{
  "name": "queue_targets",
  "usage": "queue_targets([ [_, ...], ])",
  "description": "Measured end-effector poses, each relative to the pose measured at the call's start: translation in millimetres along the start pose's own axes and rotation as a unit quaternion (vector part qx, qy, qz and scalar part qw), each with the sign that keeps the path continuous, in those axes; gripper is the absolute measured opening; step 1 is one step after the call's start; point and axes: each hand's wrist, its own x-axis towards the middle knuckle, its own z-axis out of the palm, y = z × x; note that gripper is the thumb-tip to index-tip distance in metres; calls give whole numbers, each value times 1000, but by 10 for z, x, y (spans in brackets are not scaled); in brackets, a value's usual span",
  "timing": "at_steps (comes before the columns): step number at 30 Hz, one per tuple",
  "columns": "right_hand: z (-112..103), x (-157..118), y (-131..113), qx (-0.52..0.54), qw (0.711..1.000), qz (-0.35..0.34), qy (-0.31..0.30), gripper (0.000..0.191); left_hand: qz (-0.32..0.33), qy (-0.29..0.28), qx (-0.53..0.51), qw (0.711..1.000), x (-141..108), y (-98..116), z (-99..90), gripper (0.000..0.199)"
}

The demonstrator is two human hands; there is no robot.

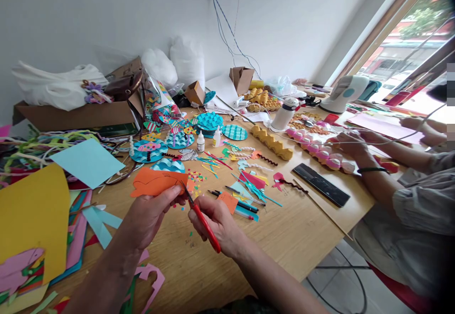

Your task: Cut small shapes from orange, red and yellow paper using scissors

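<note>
Your left hand (151, 217) pinches a piece of orange paper (152, 183) along its lower edge, thumb on top, holding it raised over the near part of the wooden table (202, 281). A dark drawn outline runs across the paper. Your right hand (218, 221) is closed around the red handles of the scissors (206, 231), whose blades meet the paper's right end, just beside your left thumb; how far the blades stand apart is too small to tell. Beyond the paper lie blue corrugated discs (147, 152) and two small white bottles (201, 142). To the right of your right hand, pens (245, 205) lie among paper scraps, with a black phone-like slab (321, 184) farther right. To the left, a light blue sheet (88, 162) overlaps a large yellow sheet (31, 214). Across the right side, a co-worker's hands (350, 145) are at a pink-and-white egg-carton strip (320, 149).
</note>
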Motion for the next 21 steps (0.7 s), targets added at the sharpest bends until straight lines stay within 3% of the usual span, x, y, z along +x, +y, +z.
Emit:
queue_targets([
  [9,-25,3,34,-12,1000,-13,0,45,6,-39,38,998,25,31,-46,9],
  [21,-32,-5,92,-61,998,-21,1,42,-31,-56,54,996,40,37,-146,8],
])
